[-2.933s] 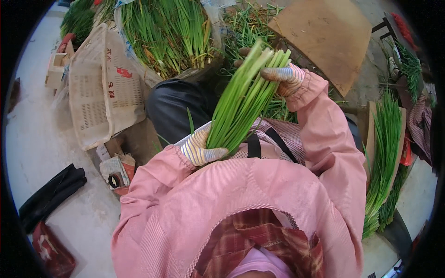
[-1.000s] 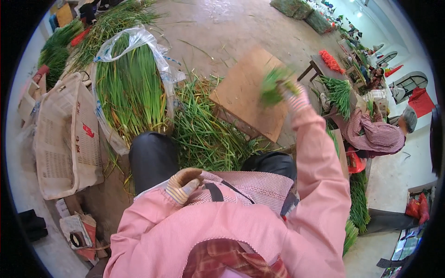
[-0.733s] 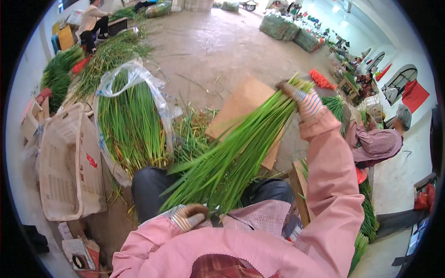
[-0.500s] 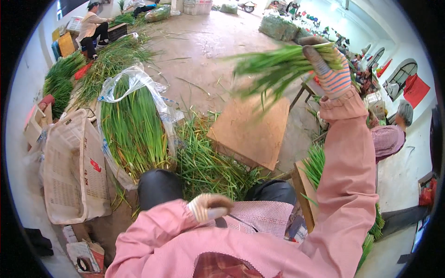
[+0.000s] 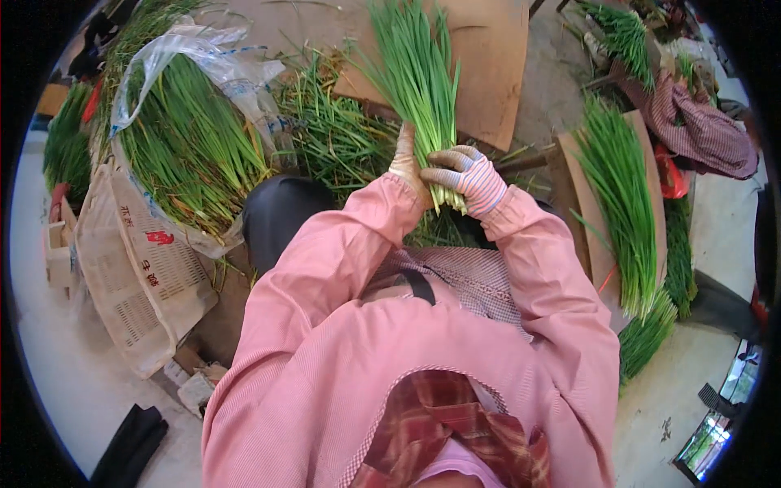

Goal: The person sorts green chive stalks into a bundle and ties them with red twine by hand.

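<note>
Concrete floor (image 5: 65,382) underfoot, littered with loose greens; flat brown cardboard sheet (image 5: 488,65) lying ahead of the knees. Seen from above: pink long-sleeved jacket (image 5: 407,342) filling the lower centre. Bundle of long green chive-like stalks (image 5: 415,73) held upright in front of the chest, leafy tips fanning out over the cardboard, pale root ends down between the hands. Left hand in a beige work glove (image 5: 404,163), fingers wrapped round the lower stalks from the left. Right hand in a striped pink-and-grey glove (image 5: 468,177), fingers curled closed on the same stalks from the right, just beside the left. Clear plastic bag packed with more green stalks (image 5: 187,146) at left, beside a white woven sack (image 5: 138,268). Another row of green stalks on a brown board (image 5: 622,203) at right.
</note>
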Motion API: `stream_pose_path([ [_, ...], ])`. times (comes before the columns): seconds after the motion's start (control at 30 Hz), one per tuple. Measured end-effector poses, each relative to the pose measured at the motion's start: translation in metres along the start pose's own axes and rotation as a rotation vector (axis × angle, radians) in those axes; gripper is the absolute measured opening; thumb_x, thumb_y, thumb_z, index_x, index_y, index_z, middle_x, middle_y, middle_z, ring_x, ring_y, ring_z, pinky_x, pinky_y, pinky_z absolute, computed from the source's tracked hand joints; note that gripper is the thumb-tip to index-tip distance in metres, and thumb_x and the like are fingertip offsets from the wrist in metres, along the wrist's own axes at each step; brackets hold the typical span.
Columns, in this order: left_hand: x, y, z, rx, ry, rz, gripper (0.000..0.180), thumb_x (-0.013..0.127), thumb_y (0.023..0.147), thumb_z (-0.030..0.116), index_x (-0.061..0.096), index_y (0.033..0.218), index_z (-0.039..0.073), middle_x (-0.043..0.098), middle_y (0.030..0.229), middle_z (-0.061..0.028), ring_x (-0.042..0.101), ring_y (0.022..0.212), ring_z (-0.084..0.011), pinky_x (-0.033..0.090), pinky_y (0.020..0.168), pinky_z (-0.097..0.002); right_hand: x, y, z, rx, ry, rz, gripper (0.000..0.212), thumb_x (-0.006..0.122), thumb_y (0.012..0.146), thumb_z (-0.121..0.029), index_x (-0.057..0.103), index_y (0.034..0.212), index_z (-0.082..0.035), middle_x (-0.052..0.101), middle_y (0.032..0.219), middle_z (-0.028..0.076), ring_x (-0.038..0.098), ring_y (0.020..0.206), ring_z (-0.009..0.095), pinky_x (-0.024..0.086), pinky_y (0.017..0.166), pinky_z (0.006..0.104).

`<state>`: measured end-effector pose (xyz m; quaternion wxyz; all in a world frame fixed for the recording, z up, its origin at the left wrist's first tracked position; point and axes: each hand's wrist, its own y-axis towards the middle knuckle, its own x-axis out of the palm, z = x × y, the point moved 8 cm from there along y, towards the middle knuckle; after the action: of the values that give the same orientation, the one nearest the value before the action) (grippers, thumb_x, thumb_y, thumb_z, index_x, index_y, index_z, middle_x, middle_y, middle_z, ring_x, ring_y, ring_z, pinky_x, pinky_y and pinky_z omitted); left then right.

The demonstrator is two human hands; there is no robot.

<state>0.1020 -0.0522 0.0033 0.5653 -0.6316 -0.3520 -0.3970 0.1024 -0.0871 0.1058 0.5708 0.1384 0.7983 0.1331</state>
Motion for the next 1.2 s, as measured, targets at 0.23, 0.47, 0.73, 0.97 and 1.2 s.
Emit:
stream_pose_path([
  [0.23, 0.020, 0.010, -0.020, -0.226, -0.081, -0.241, 0.069, 0.060, 0.055, 0.064, 0.054, 0.098, 0.009, 0.055, 0.095, -0.0190, 0.053, 0.083, -0.0395, 0.041, 0.074, -0.0552, -0.021, -0.064, 0.000, 0.654, 0.959, 0.337, 0.067, 0.051, 0.061, 0.001, 0.030, 0.124, -0.007, 0.034, 0.125, 0.012, 0.035, 0.115, 0.026, 0.026, 0.096, 0.0378],
  [0.47, 0.009, 0.021, -0.022, -0.184, -0.168, -0.115, 0.079, 0.059, 0.052, 0.068, 0.052, 0.100, 0.006, 0.054, 0.096, -0.0186, 0.051, 0.088, -0.0374, 0.037, 0.081, -0.0544, 0.040, -0.109, 0.037, 1.096, 1.103, 1.210, 0.057, 0.047, 0.081, -0.043, 0.030, 0.123, -0.007, 0.033, 0.124, 0.013, 0.034, 0.112, 0.022, 0.029, 0.093, 0.0309],
  [0.73, -0.016, -0.007, -0.001, 0.159, -0.129, -0.048, 0.040, 0.059, 0.074, 0.021, 0.048, 0.108, 0.003, 0.057, 0.098, -0.0144, 0.056, 0.085, -0.0297, 0.046, 0.075, -0.0452, 0.047, -0.085, 0.050, 1.296, 1.259, 0.941, 0.061, 0.052, 0.078, -0.043, 0.032, 0.123, -0.006, 0.036, 0.122, 0.012, 0.039, 0.107, 0.022, 0.031, 0.092, 0.0311],
  [0.97, -0.024, -0.018, -0.025, -0.067, 0.114, -0.110, 0.047, 0.053, 0.065, 0.000, 0.045, 0.111, 0.004, 0.055, 0.101, -0.0156, 0.054, 0.091, -0.0315, 0.040, 0.083, -0.0521, 0.015, -0.031, 0.066, 0.789, 0.273, 0.091, 0.047, 0.063, 0.069, -0.008, 0.047, 0.113, -0.011, 0.051, 0.091, 0.012, 0.050, 0.080, 0.020, 0.043, 0.071, 0.0279],
  [1.2, -0.018, -0.030, -0.020, 0.010, 0.283, -0.009, 0.041, 0.057, 0.067, 0.000, 0.047, 0.106, 0.009, 0.058, 0.090, -0.0088, 0.058, 0.078, -0.0238, 0.050, 0.061, -0.0368, 0.019, 0.008, 0.071, 0.651, 0.275, -0.194, 0.024, 0.060, 0.075, -0.016, 0.057, 0.095, -0.005, 0.058, 0.083, 0.015, 0.056, 0.075, 0.025, 0.044, 0.068, 0.0289],
])
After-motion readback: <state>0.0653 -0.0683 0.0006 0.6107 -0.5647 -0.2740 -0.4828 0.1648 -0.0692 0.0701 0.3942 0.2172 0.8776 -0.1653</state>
